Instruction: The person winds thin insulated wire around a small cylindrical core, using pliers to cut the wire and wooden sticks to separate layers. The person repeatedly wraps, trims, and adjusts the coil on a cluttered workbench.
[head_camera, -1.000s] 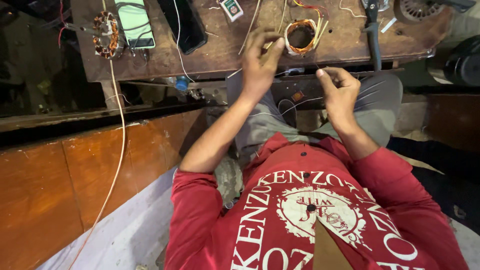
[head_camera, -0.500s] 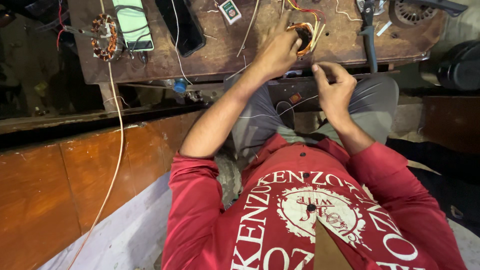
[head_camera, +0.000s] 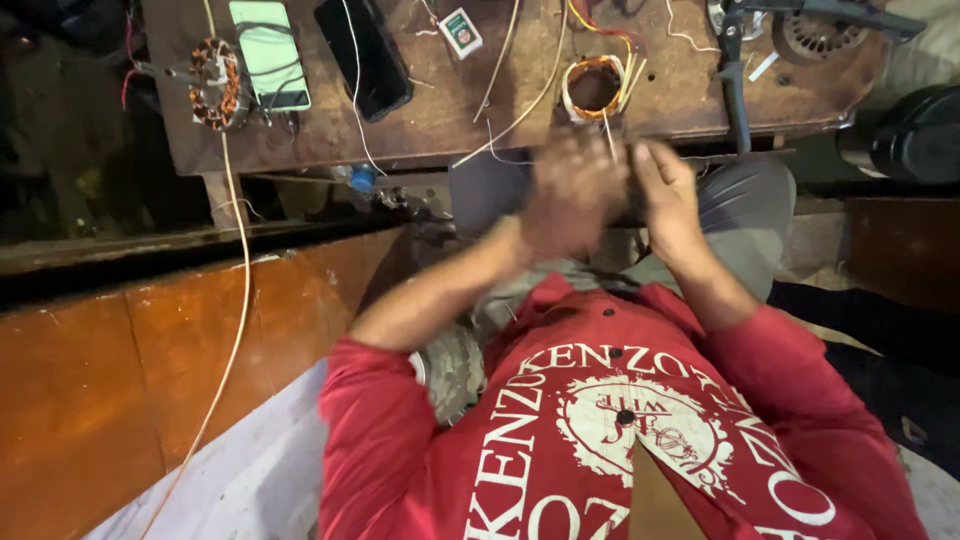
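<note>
Hovering together below the worktop (head_camera: 430, 130) edge, the blurred left hand (head_camera: 570, 190) and right hand (head_camera: 668, 195) sit just short of the copper coil (head_camera: 593, 88); neither grip is readable, though a thin wire (head_camera: 607, 135) runs lengthwise between them.

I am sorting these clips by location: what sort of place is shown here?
Probably a small motor repair workshop. On the worn wooden workbench lie a stator with copper windings, a wound coil with loose wires, and pliers.
</note>
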